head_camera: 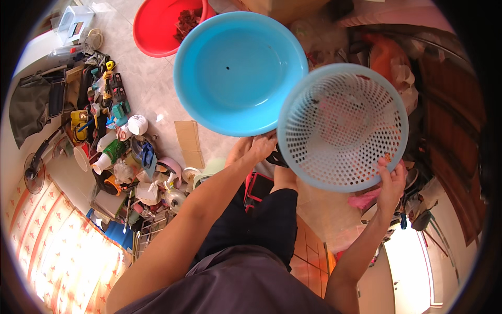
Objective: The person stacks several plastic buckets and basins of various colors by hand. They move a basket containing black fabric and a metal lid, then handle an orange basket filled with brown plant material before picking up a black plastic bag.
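A light blue plastic basin point(239, 78) is in front of me, with one small dark speck on its inner bottom. My left hand point(263, 147) is at the basin's near rim, its fingertips partly hidden under the edge. To the right, a pale blue-grey plastic colander point(341, 117) is tilted toward me and overlaps the basin's right rim. My right hand point(392, 178) grips the colander's lower right rim, thumb inside and fingers outside. Small orange bits point(387, 157) show at the wall near that thumb.
Behind the basin is a red basin point(157, 27) with dark red-brown pieces point(187, 24). A flat cardboard piece point(189, 143) lies on the tiled floor. Power tools point(117, 88), bottles and a kettle point(175, 199) crowd the left. Dark wooden furniture point(451, 117) stands at right.
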`<state>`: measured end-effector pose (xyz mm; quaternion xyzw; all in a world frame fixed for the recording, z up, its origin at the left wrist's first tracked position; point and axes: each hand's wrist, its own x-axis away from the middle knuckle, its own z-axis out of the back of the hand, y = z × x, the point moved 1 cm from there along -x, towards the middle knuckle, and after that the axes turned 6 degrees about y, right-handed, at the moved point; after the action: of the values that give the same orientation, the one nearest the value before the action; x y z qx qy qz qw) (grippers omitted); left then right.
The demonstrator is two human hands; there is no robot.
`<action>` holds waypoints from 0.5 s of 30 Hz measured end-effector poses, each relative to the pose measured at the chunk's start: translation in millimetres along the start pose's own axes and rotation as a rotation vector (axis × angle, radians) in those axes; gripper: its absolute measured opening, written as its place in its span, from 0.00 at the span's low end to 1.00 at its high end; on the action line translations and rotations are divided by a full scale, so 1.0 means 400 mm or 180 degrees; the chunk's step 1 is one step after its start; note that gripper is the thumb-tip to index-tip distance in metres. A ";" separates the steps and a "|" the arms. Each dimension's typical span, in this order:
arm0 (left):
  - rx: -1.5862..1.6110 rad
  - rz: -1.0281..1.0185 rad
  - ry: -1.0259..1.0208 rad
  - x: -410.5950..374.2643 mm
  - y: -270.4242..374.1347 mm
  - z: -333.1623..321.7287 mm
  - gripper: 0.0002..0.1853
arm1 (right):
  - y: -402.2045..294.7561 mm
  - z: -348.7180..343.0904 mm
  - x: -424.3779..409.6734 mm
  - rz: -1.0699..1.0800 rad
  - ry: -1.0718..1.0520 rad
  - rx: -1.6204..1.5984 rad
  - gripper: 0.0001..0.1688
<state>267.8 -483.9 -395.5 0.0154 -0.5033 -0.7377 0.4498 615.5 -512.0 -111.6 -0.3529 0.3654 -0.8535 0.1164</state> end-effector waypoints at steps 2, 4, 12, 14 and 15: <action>-0.0551 0.0053 -0.0486 -0.024 0.052 0.025 0.21 | 0.096 0.086 -0.029 0.0086 0.0132 0.0077 0.16; 0.0935 0.1036 -0.0253 -0.047 0.050 0.003 0.22 | 0.143 0.120 -0.059 0.0031 0.0189 0.0287 0.15; 0.3623 0.1967 0.1138 -0.102 -0.108 -0.109 0.18 | 0.293 0.026 -0.207 0.0229 0.0158 0.1232 0.09; 0.3767 0.2009 0.1090 -0.120 -0.081 -0.104 0.16 | 0.347 -0.011 -0.226 0.0197 0.0125 0.1447 0.10; 0.3644 0.2096 0.1102 -0.119 -0.119 -0.115 0.15 | 0.359 -0.037 -0.233 0.0210 0.0068 0.1555 0.10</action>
<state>287.2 -480.9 -474.6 0.2147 -0.7135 -0.1668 0.6458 664.4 -563.0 -268.3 -0.2930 0.1607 -0.9159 0.2222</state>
